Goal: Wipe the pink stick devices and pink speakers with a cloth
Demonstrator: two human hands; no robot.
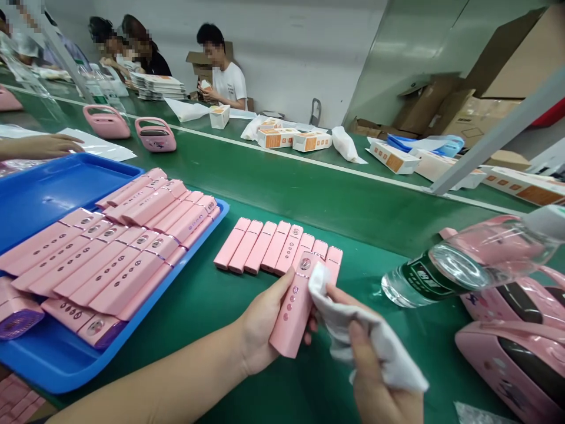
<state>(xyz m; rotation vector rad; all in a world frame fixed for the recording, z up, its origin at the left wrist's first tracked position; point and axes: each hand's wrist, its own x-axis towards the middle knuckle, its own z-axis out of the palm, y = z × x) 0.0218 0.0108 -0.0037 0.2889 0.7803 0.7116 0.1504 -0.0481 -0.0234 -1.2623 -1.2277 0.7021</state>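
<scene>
A pink rectangular device (293,315) with a round emblem and several small buttons is tilted in my left hand (260,330), whose fingers wrap round it. My right hand (375,377) grips a white cloth (379,338), and the cloth touches the device's upper right edge. Just beyond, a row of several similar pink devices (267,244) lies on the green table (212,330). At the left, many more pink devices (128,259) are stacked in a blue tray (103,359).
A water bottle (435,274) stands at the right beside pink rounded cases (512,365). Beyond the table, a green belt (282,176) runs past white-orange boxes (311,141). Another person's hand (48,146) is at the far left. A seated person (229,82) and others are behind.
</scene>
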